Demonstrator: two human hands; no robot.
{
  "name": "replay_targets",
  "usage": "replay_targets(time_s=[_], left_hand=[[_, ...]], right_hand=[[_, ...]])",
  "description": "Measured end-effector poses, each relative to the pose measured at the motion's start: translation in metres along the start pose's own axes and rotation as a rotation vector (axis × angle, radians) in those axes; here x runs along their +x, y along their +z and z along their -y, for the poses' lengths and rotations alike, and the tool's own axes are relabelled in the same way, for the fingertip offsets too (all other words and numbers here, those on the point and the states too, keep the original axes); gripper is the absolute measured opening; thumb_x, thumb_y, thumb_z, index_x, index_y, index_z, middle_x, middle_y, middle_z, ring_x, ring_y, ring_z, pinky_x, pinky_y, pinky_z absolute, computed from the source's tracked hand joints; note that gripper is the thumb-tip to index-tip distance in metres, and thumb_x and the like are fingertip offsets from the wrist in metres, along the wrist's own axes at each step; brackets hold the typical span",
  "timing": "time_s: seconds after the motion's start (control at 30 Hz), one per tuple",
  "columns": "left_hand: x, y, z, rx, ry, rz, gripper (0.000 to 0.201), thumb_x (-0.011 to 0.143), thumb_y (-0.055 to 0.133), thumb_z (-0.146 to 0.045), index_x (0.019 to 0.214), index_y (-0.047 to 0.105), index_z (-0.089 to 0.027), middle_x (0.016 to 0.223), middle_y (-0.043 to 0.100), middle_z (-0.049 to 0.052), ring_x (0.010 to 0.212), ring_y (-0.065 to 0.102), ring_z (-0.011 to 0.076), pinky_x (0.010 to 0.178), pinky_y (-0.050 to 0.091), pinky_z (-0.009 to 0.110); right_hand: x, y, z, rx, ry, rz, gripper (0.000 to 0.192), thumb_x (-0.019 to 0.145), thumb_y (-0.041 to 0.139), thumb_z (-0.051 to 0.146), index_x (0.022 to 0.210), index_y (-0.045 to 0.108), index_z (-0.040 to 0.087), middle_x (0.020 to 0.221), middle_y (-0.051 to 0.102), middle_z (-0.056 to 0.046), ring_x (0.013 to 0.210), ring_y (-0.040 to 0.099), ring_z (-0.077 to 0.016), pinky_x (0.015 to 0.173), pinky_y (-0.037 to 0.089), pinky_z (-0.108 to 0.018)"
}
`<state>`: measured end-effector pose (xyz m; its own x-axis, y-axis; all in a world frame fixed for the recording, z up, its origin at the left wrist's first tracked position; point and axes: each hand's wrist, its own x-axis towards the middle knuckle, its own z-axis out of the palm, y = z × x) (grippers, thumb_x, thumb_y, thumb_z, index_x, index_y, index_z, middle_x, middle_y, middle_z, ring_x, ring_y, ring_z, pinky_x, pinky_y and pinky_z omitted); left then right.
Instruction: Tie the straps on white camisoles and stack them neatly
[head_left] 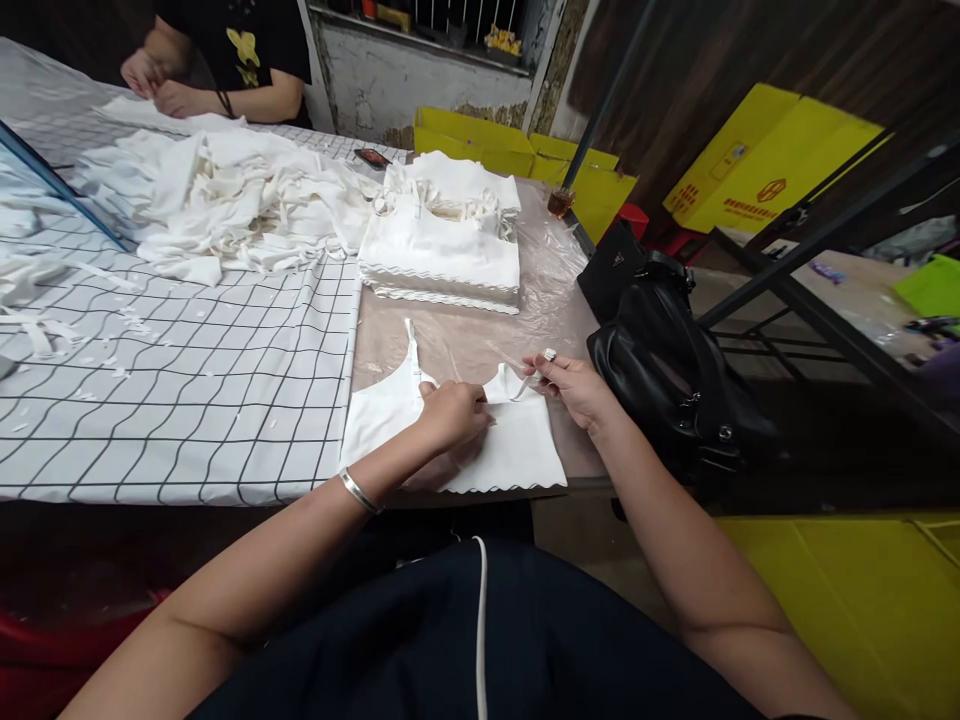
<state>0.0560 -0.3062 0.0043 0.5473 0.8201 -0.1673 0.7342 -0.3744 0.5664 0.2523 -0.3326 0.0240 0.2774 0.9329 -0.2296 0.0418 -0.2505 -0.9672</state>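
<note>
A white camisole top [517,445] with thin straps and a wavy hem lies spread at the table's front edge. My left hand [454,415], a silver bangle at its wrist, rests over the middle of the top. Its fingers are curled in against the cloth near the neckline, and the fingertips are partly hidden. To the right, my right hand [570,385] is closed in a pinch on the thin white shoulder strap [517,388], lifted off the table. The other strap [412,345] lies flat, pointing away from me.
A stack of white tops [442,260] stands just beyond. Loose white garments [247,195] heap on the checked cloth [255,400] at left, where a co-worker's hands [169,90] handle white fabric. A black bag [667,370] borders the right side; a glass of brown drink [559,203] stands behind.
</note>
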Motion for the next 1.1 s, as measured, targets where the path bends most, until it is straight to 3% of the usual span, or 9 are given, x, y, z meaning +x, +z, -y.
replay_targets(time_s=[0.17,0.33,0.67,1.1], left_hand=[[-0.005,0.002,0.002,-0.150,0.012,-0.051,0.015,0.081,0.065,-0.032,0.084,0.072,-0.019,0.096,0.071,0.008,0.100,0.061,0.0299,0.094,0.029,0.049],[-0.007,0.006,0.005,-0.191,0.006,-0.065,0.019,0.082,0.065,-0.035,0.087,0.074,-0.020,0.097,0.068,0.006,0.104,0.058,0.0280,0.093,0.031,0.045],[-0.006,0.014,0.010,-0.258,0.036,-0.096,0.021,0.081,0.063,-0.036,0.077,0.072,-0.018,0.083,0.065,0.003,0.092,0.058,0.0231,0.086,0.032,0.040],[-0.008,0.014,0.006,-0.299,-0.002,-0.103,0.017,0.080,0.065,-0.028,0.068,0.070,-0.017,0.079,0.063,0.002,0.092,0.057,0.0223,0.091,0.029,0.043]], right_hand=[[-0.004,0.002,0.001,-0.063,-0.023,0.080,0.037,0.060,0.084,0.045,0.080,0.074,0.015,0.060,0.061,0.001,0.057,0.052,-0.0088,0.048,0.040,-0.020],[-0.008,0.010,-0.003,0.056,0.089,0.176,0.038,0.046,0.092,0.029,0.075,0.070,0.016,0.065,0.066,-0.001,0.067,0.065,-0.0137,0.063,0.053,-0.025],[-0.012,0.029,-0.016,-0.033,-0.095,0.330,0.034,0.057,0.084,0.032,0.074,0.057,0.018,0.068,0.061,0.004,0.064,0.057,-0.0114,0.063,0.043,-0.025],[-0.011,0.028,-0.016,-0.221,-0.204,0.384,0.027,0.062,0.077,0.033,0.072,0.057,0.018,0.072,0.056,0.003,0.067,0.055,-0.0125,0.065,0.044,-0.027]])
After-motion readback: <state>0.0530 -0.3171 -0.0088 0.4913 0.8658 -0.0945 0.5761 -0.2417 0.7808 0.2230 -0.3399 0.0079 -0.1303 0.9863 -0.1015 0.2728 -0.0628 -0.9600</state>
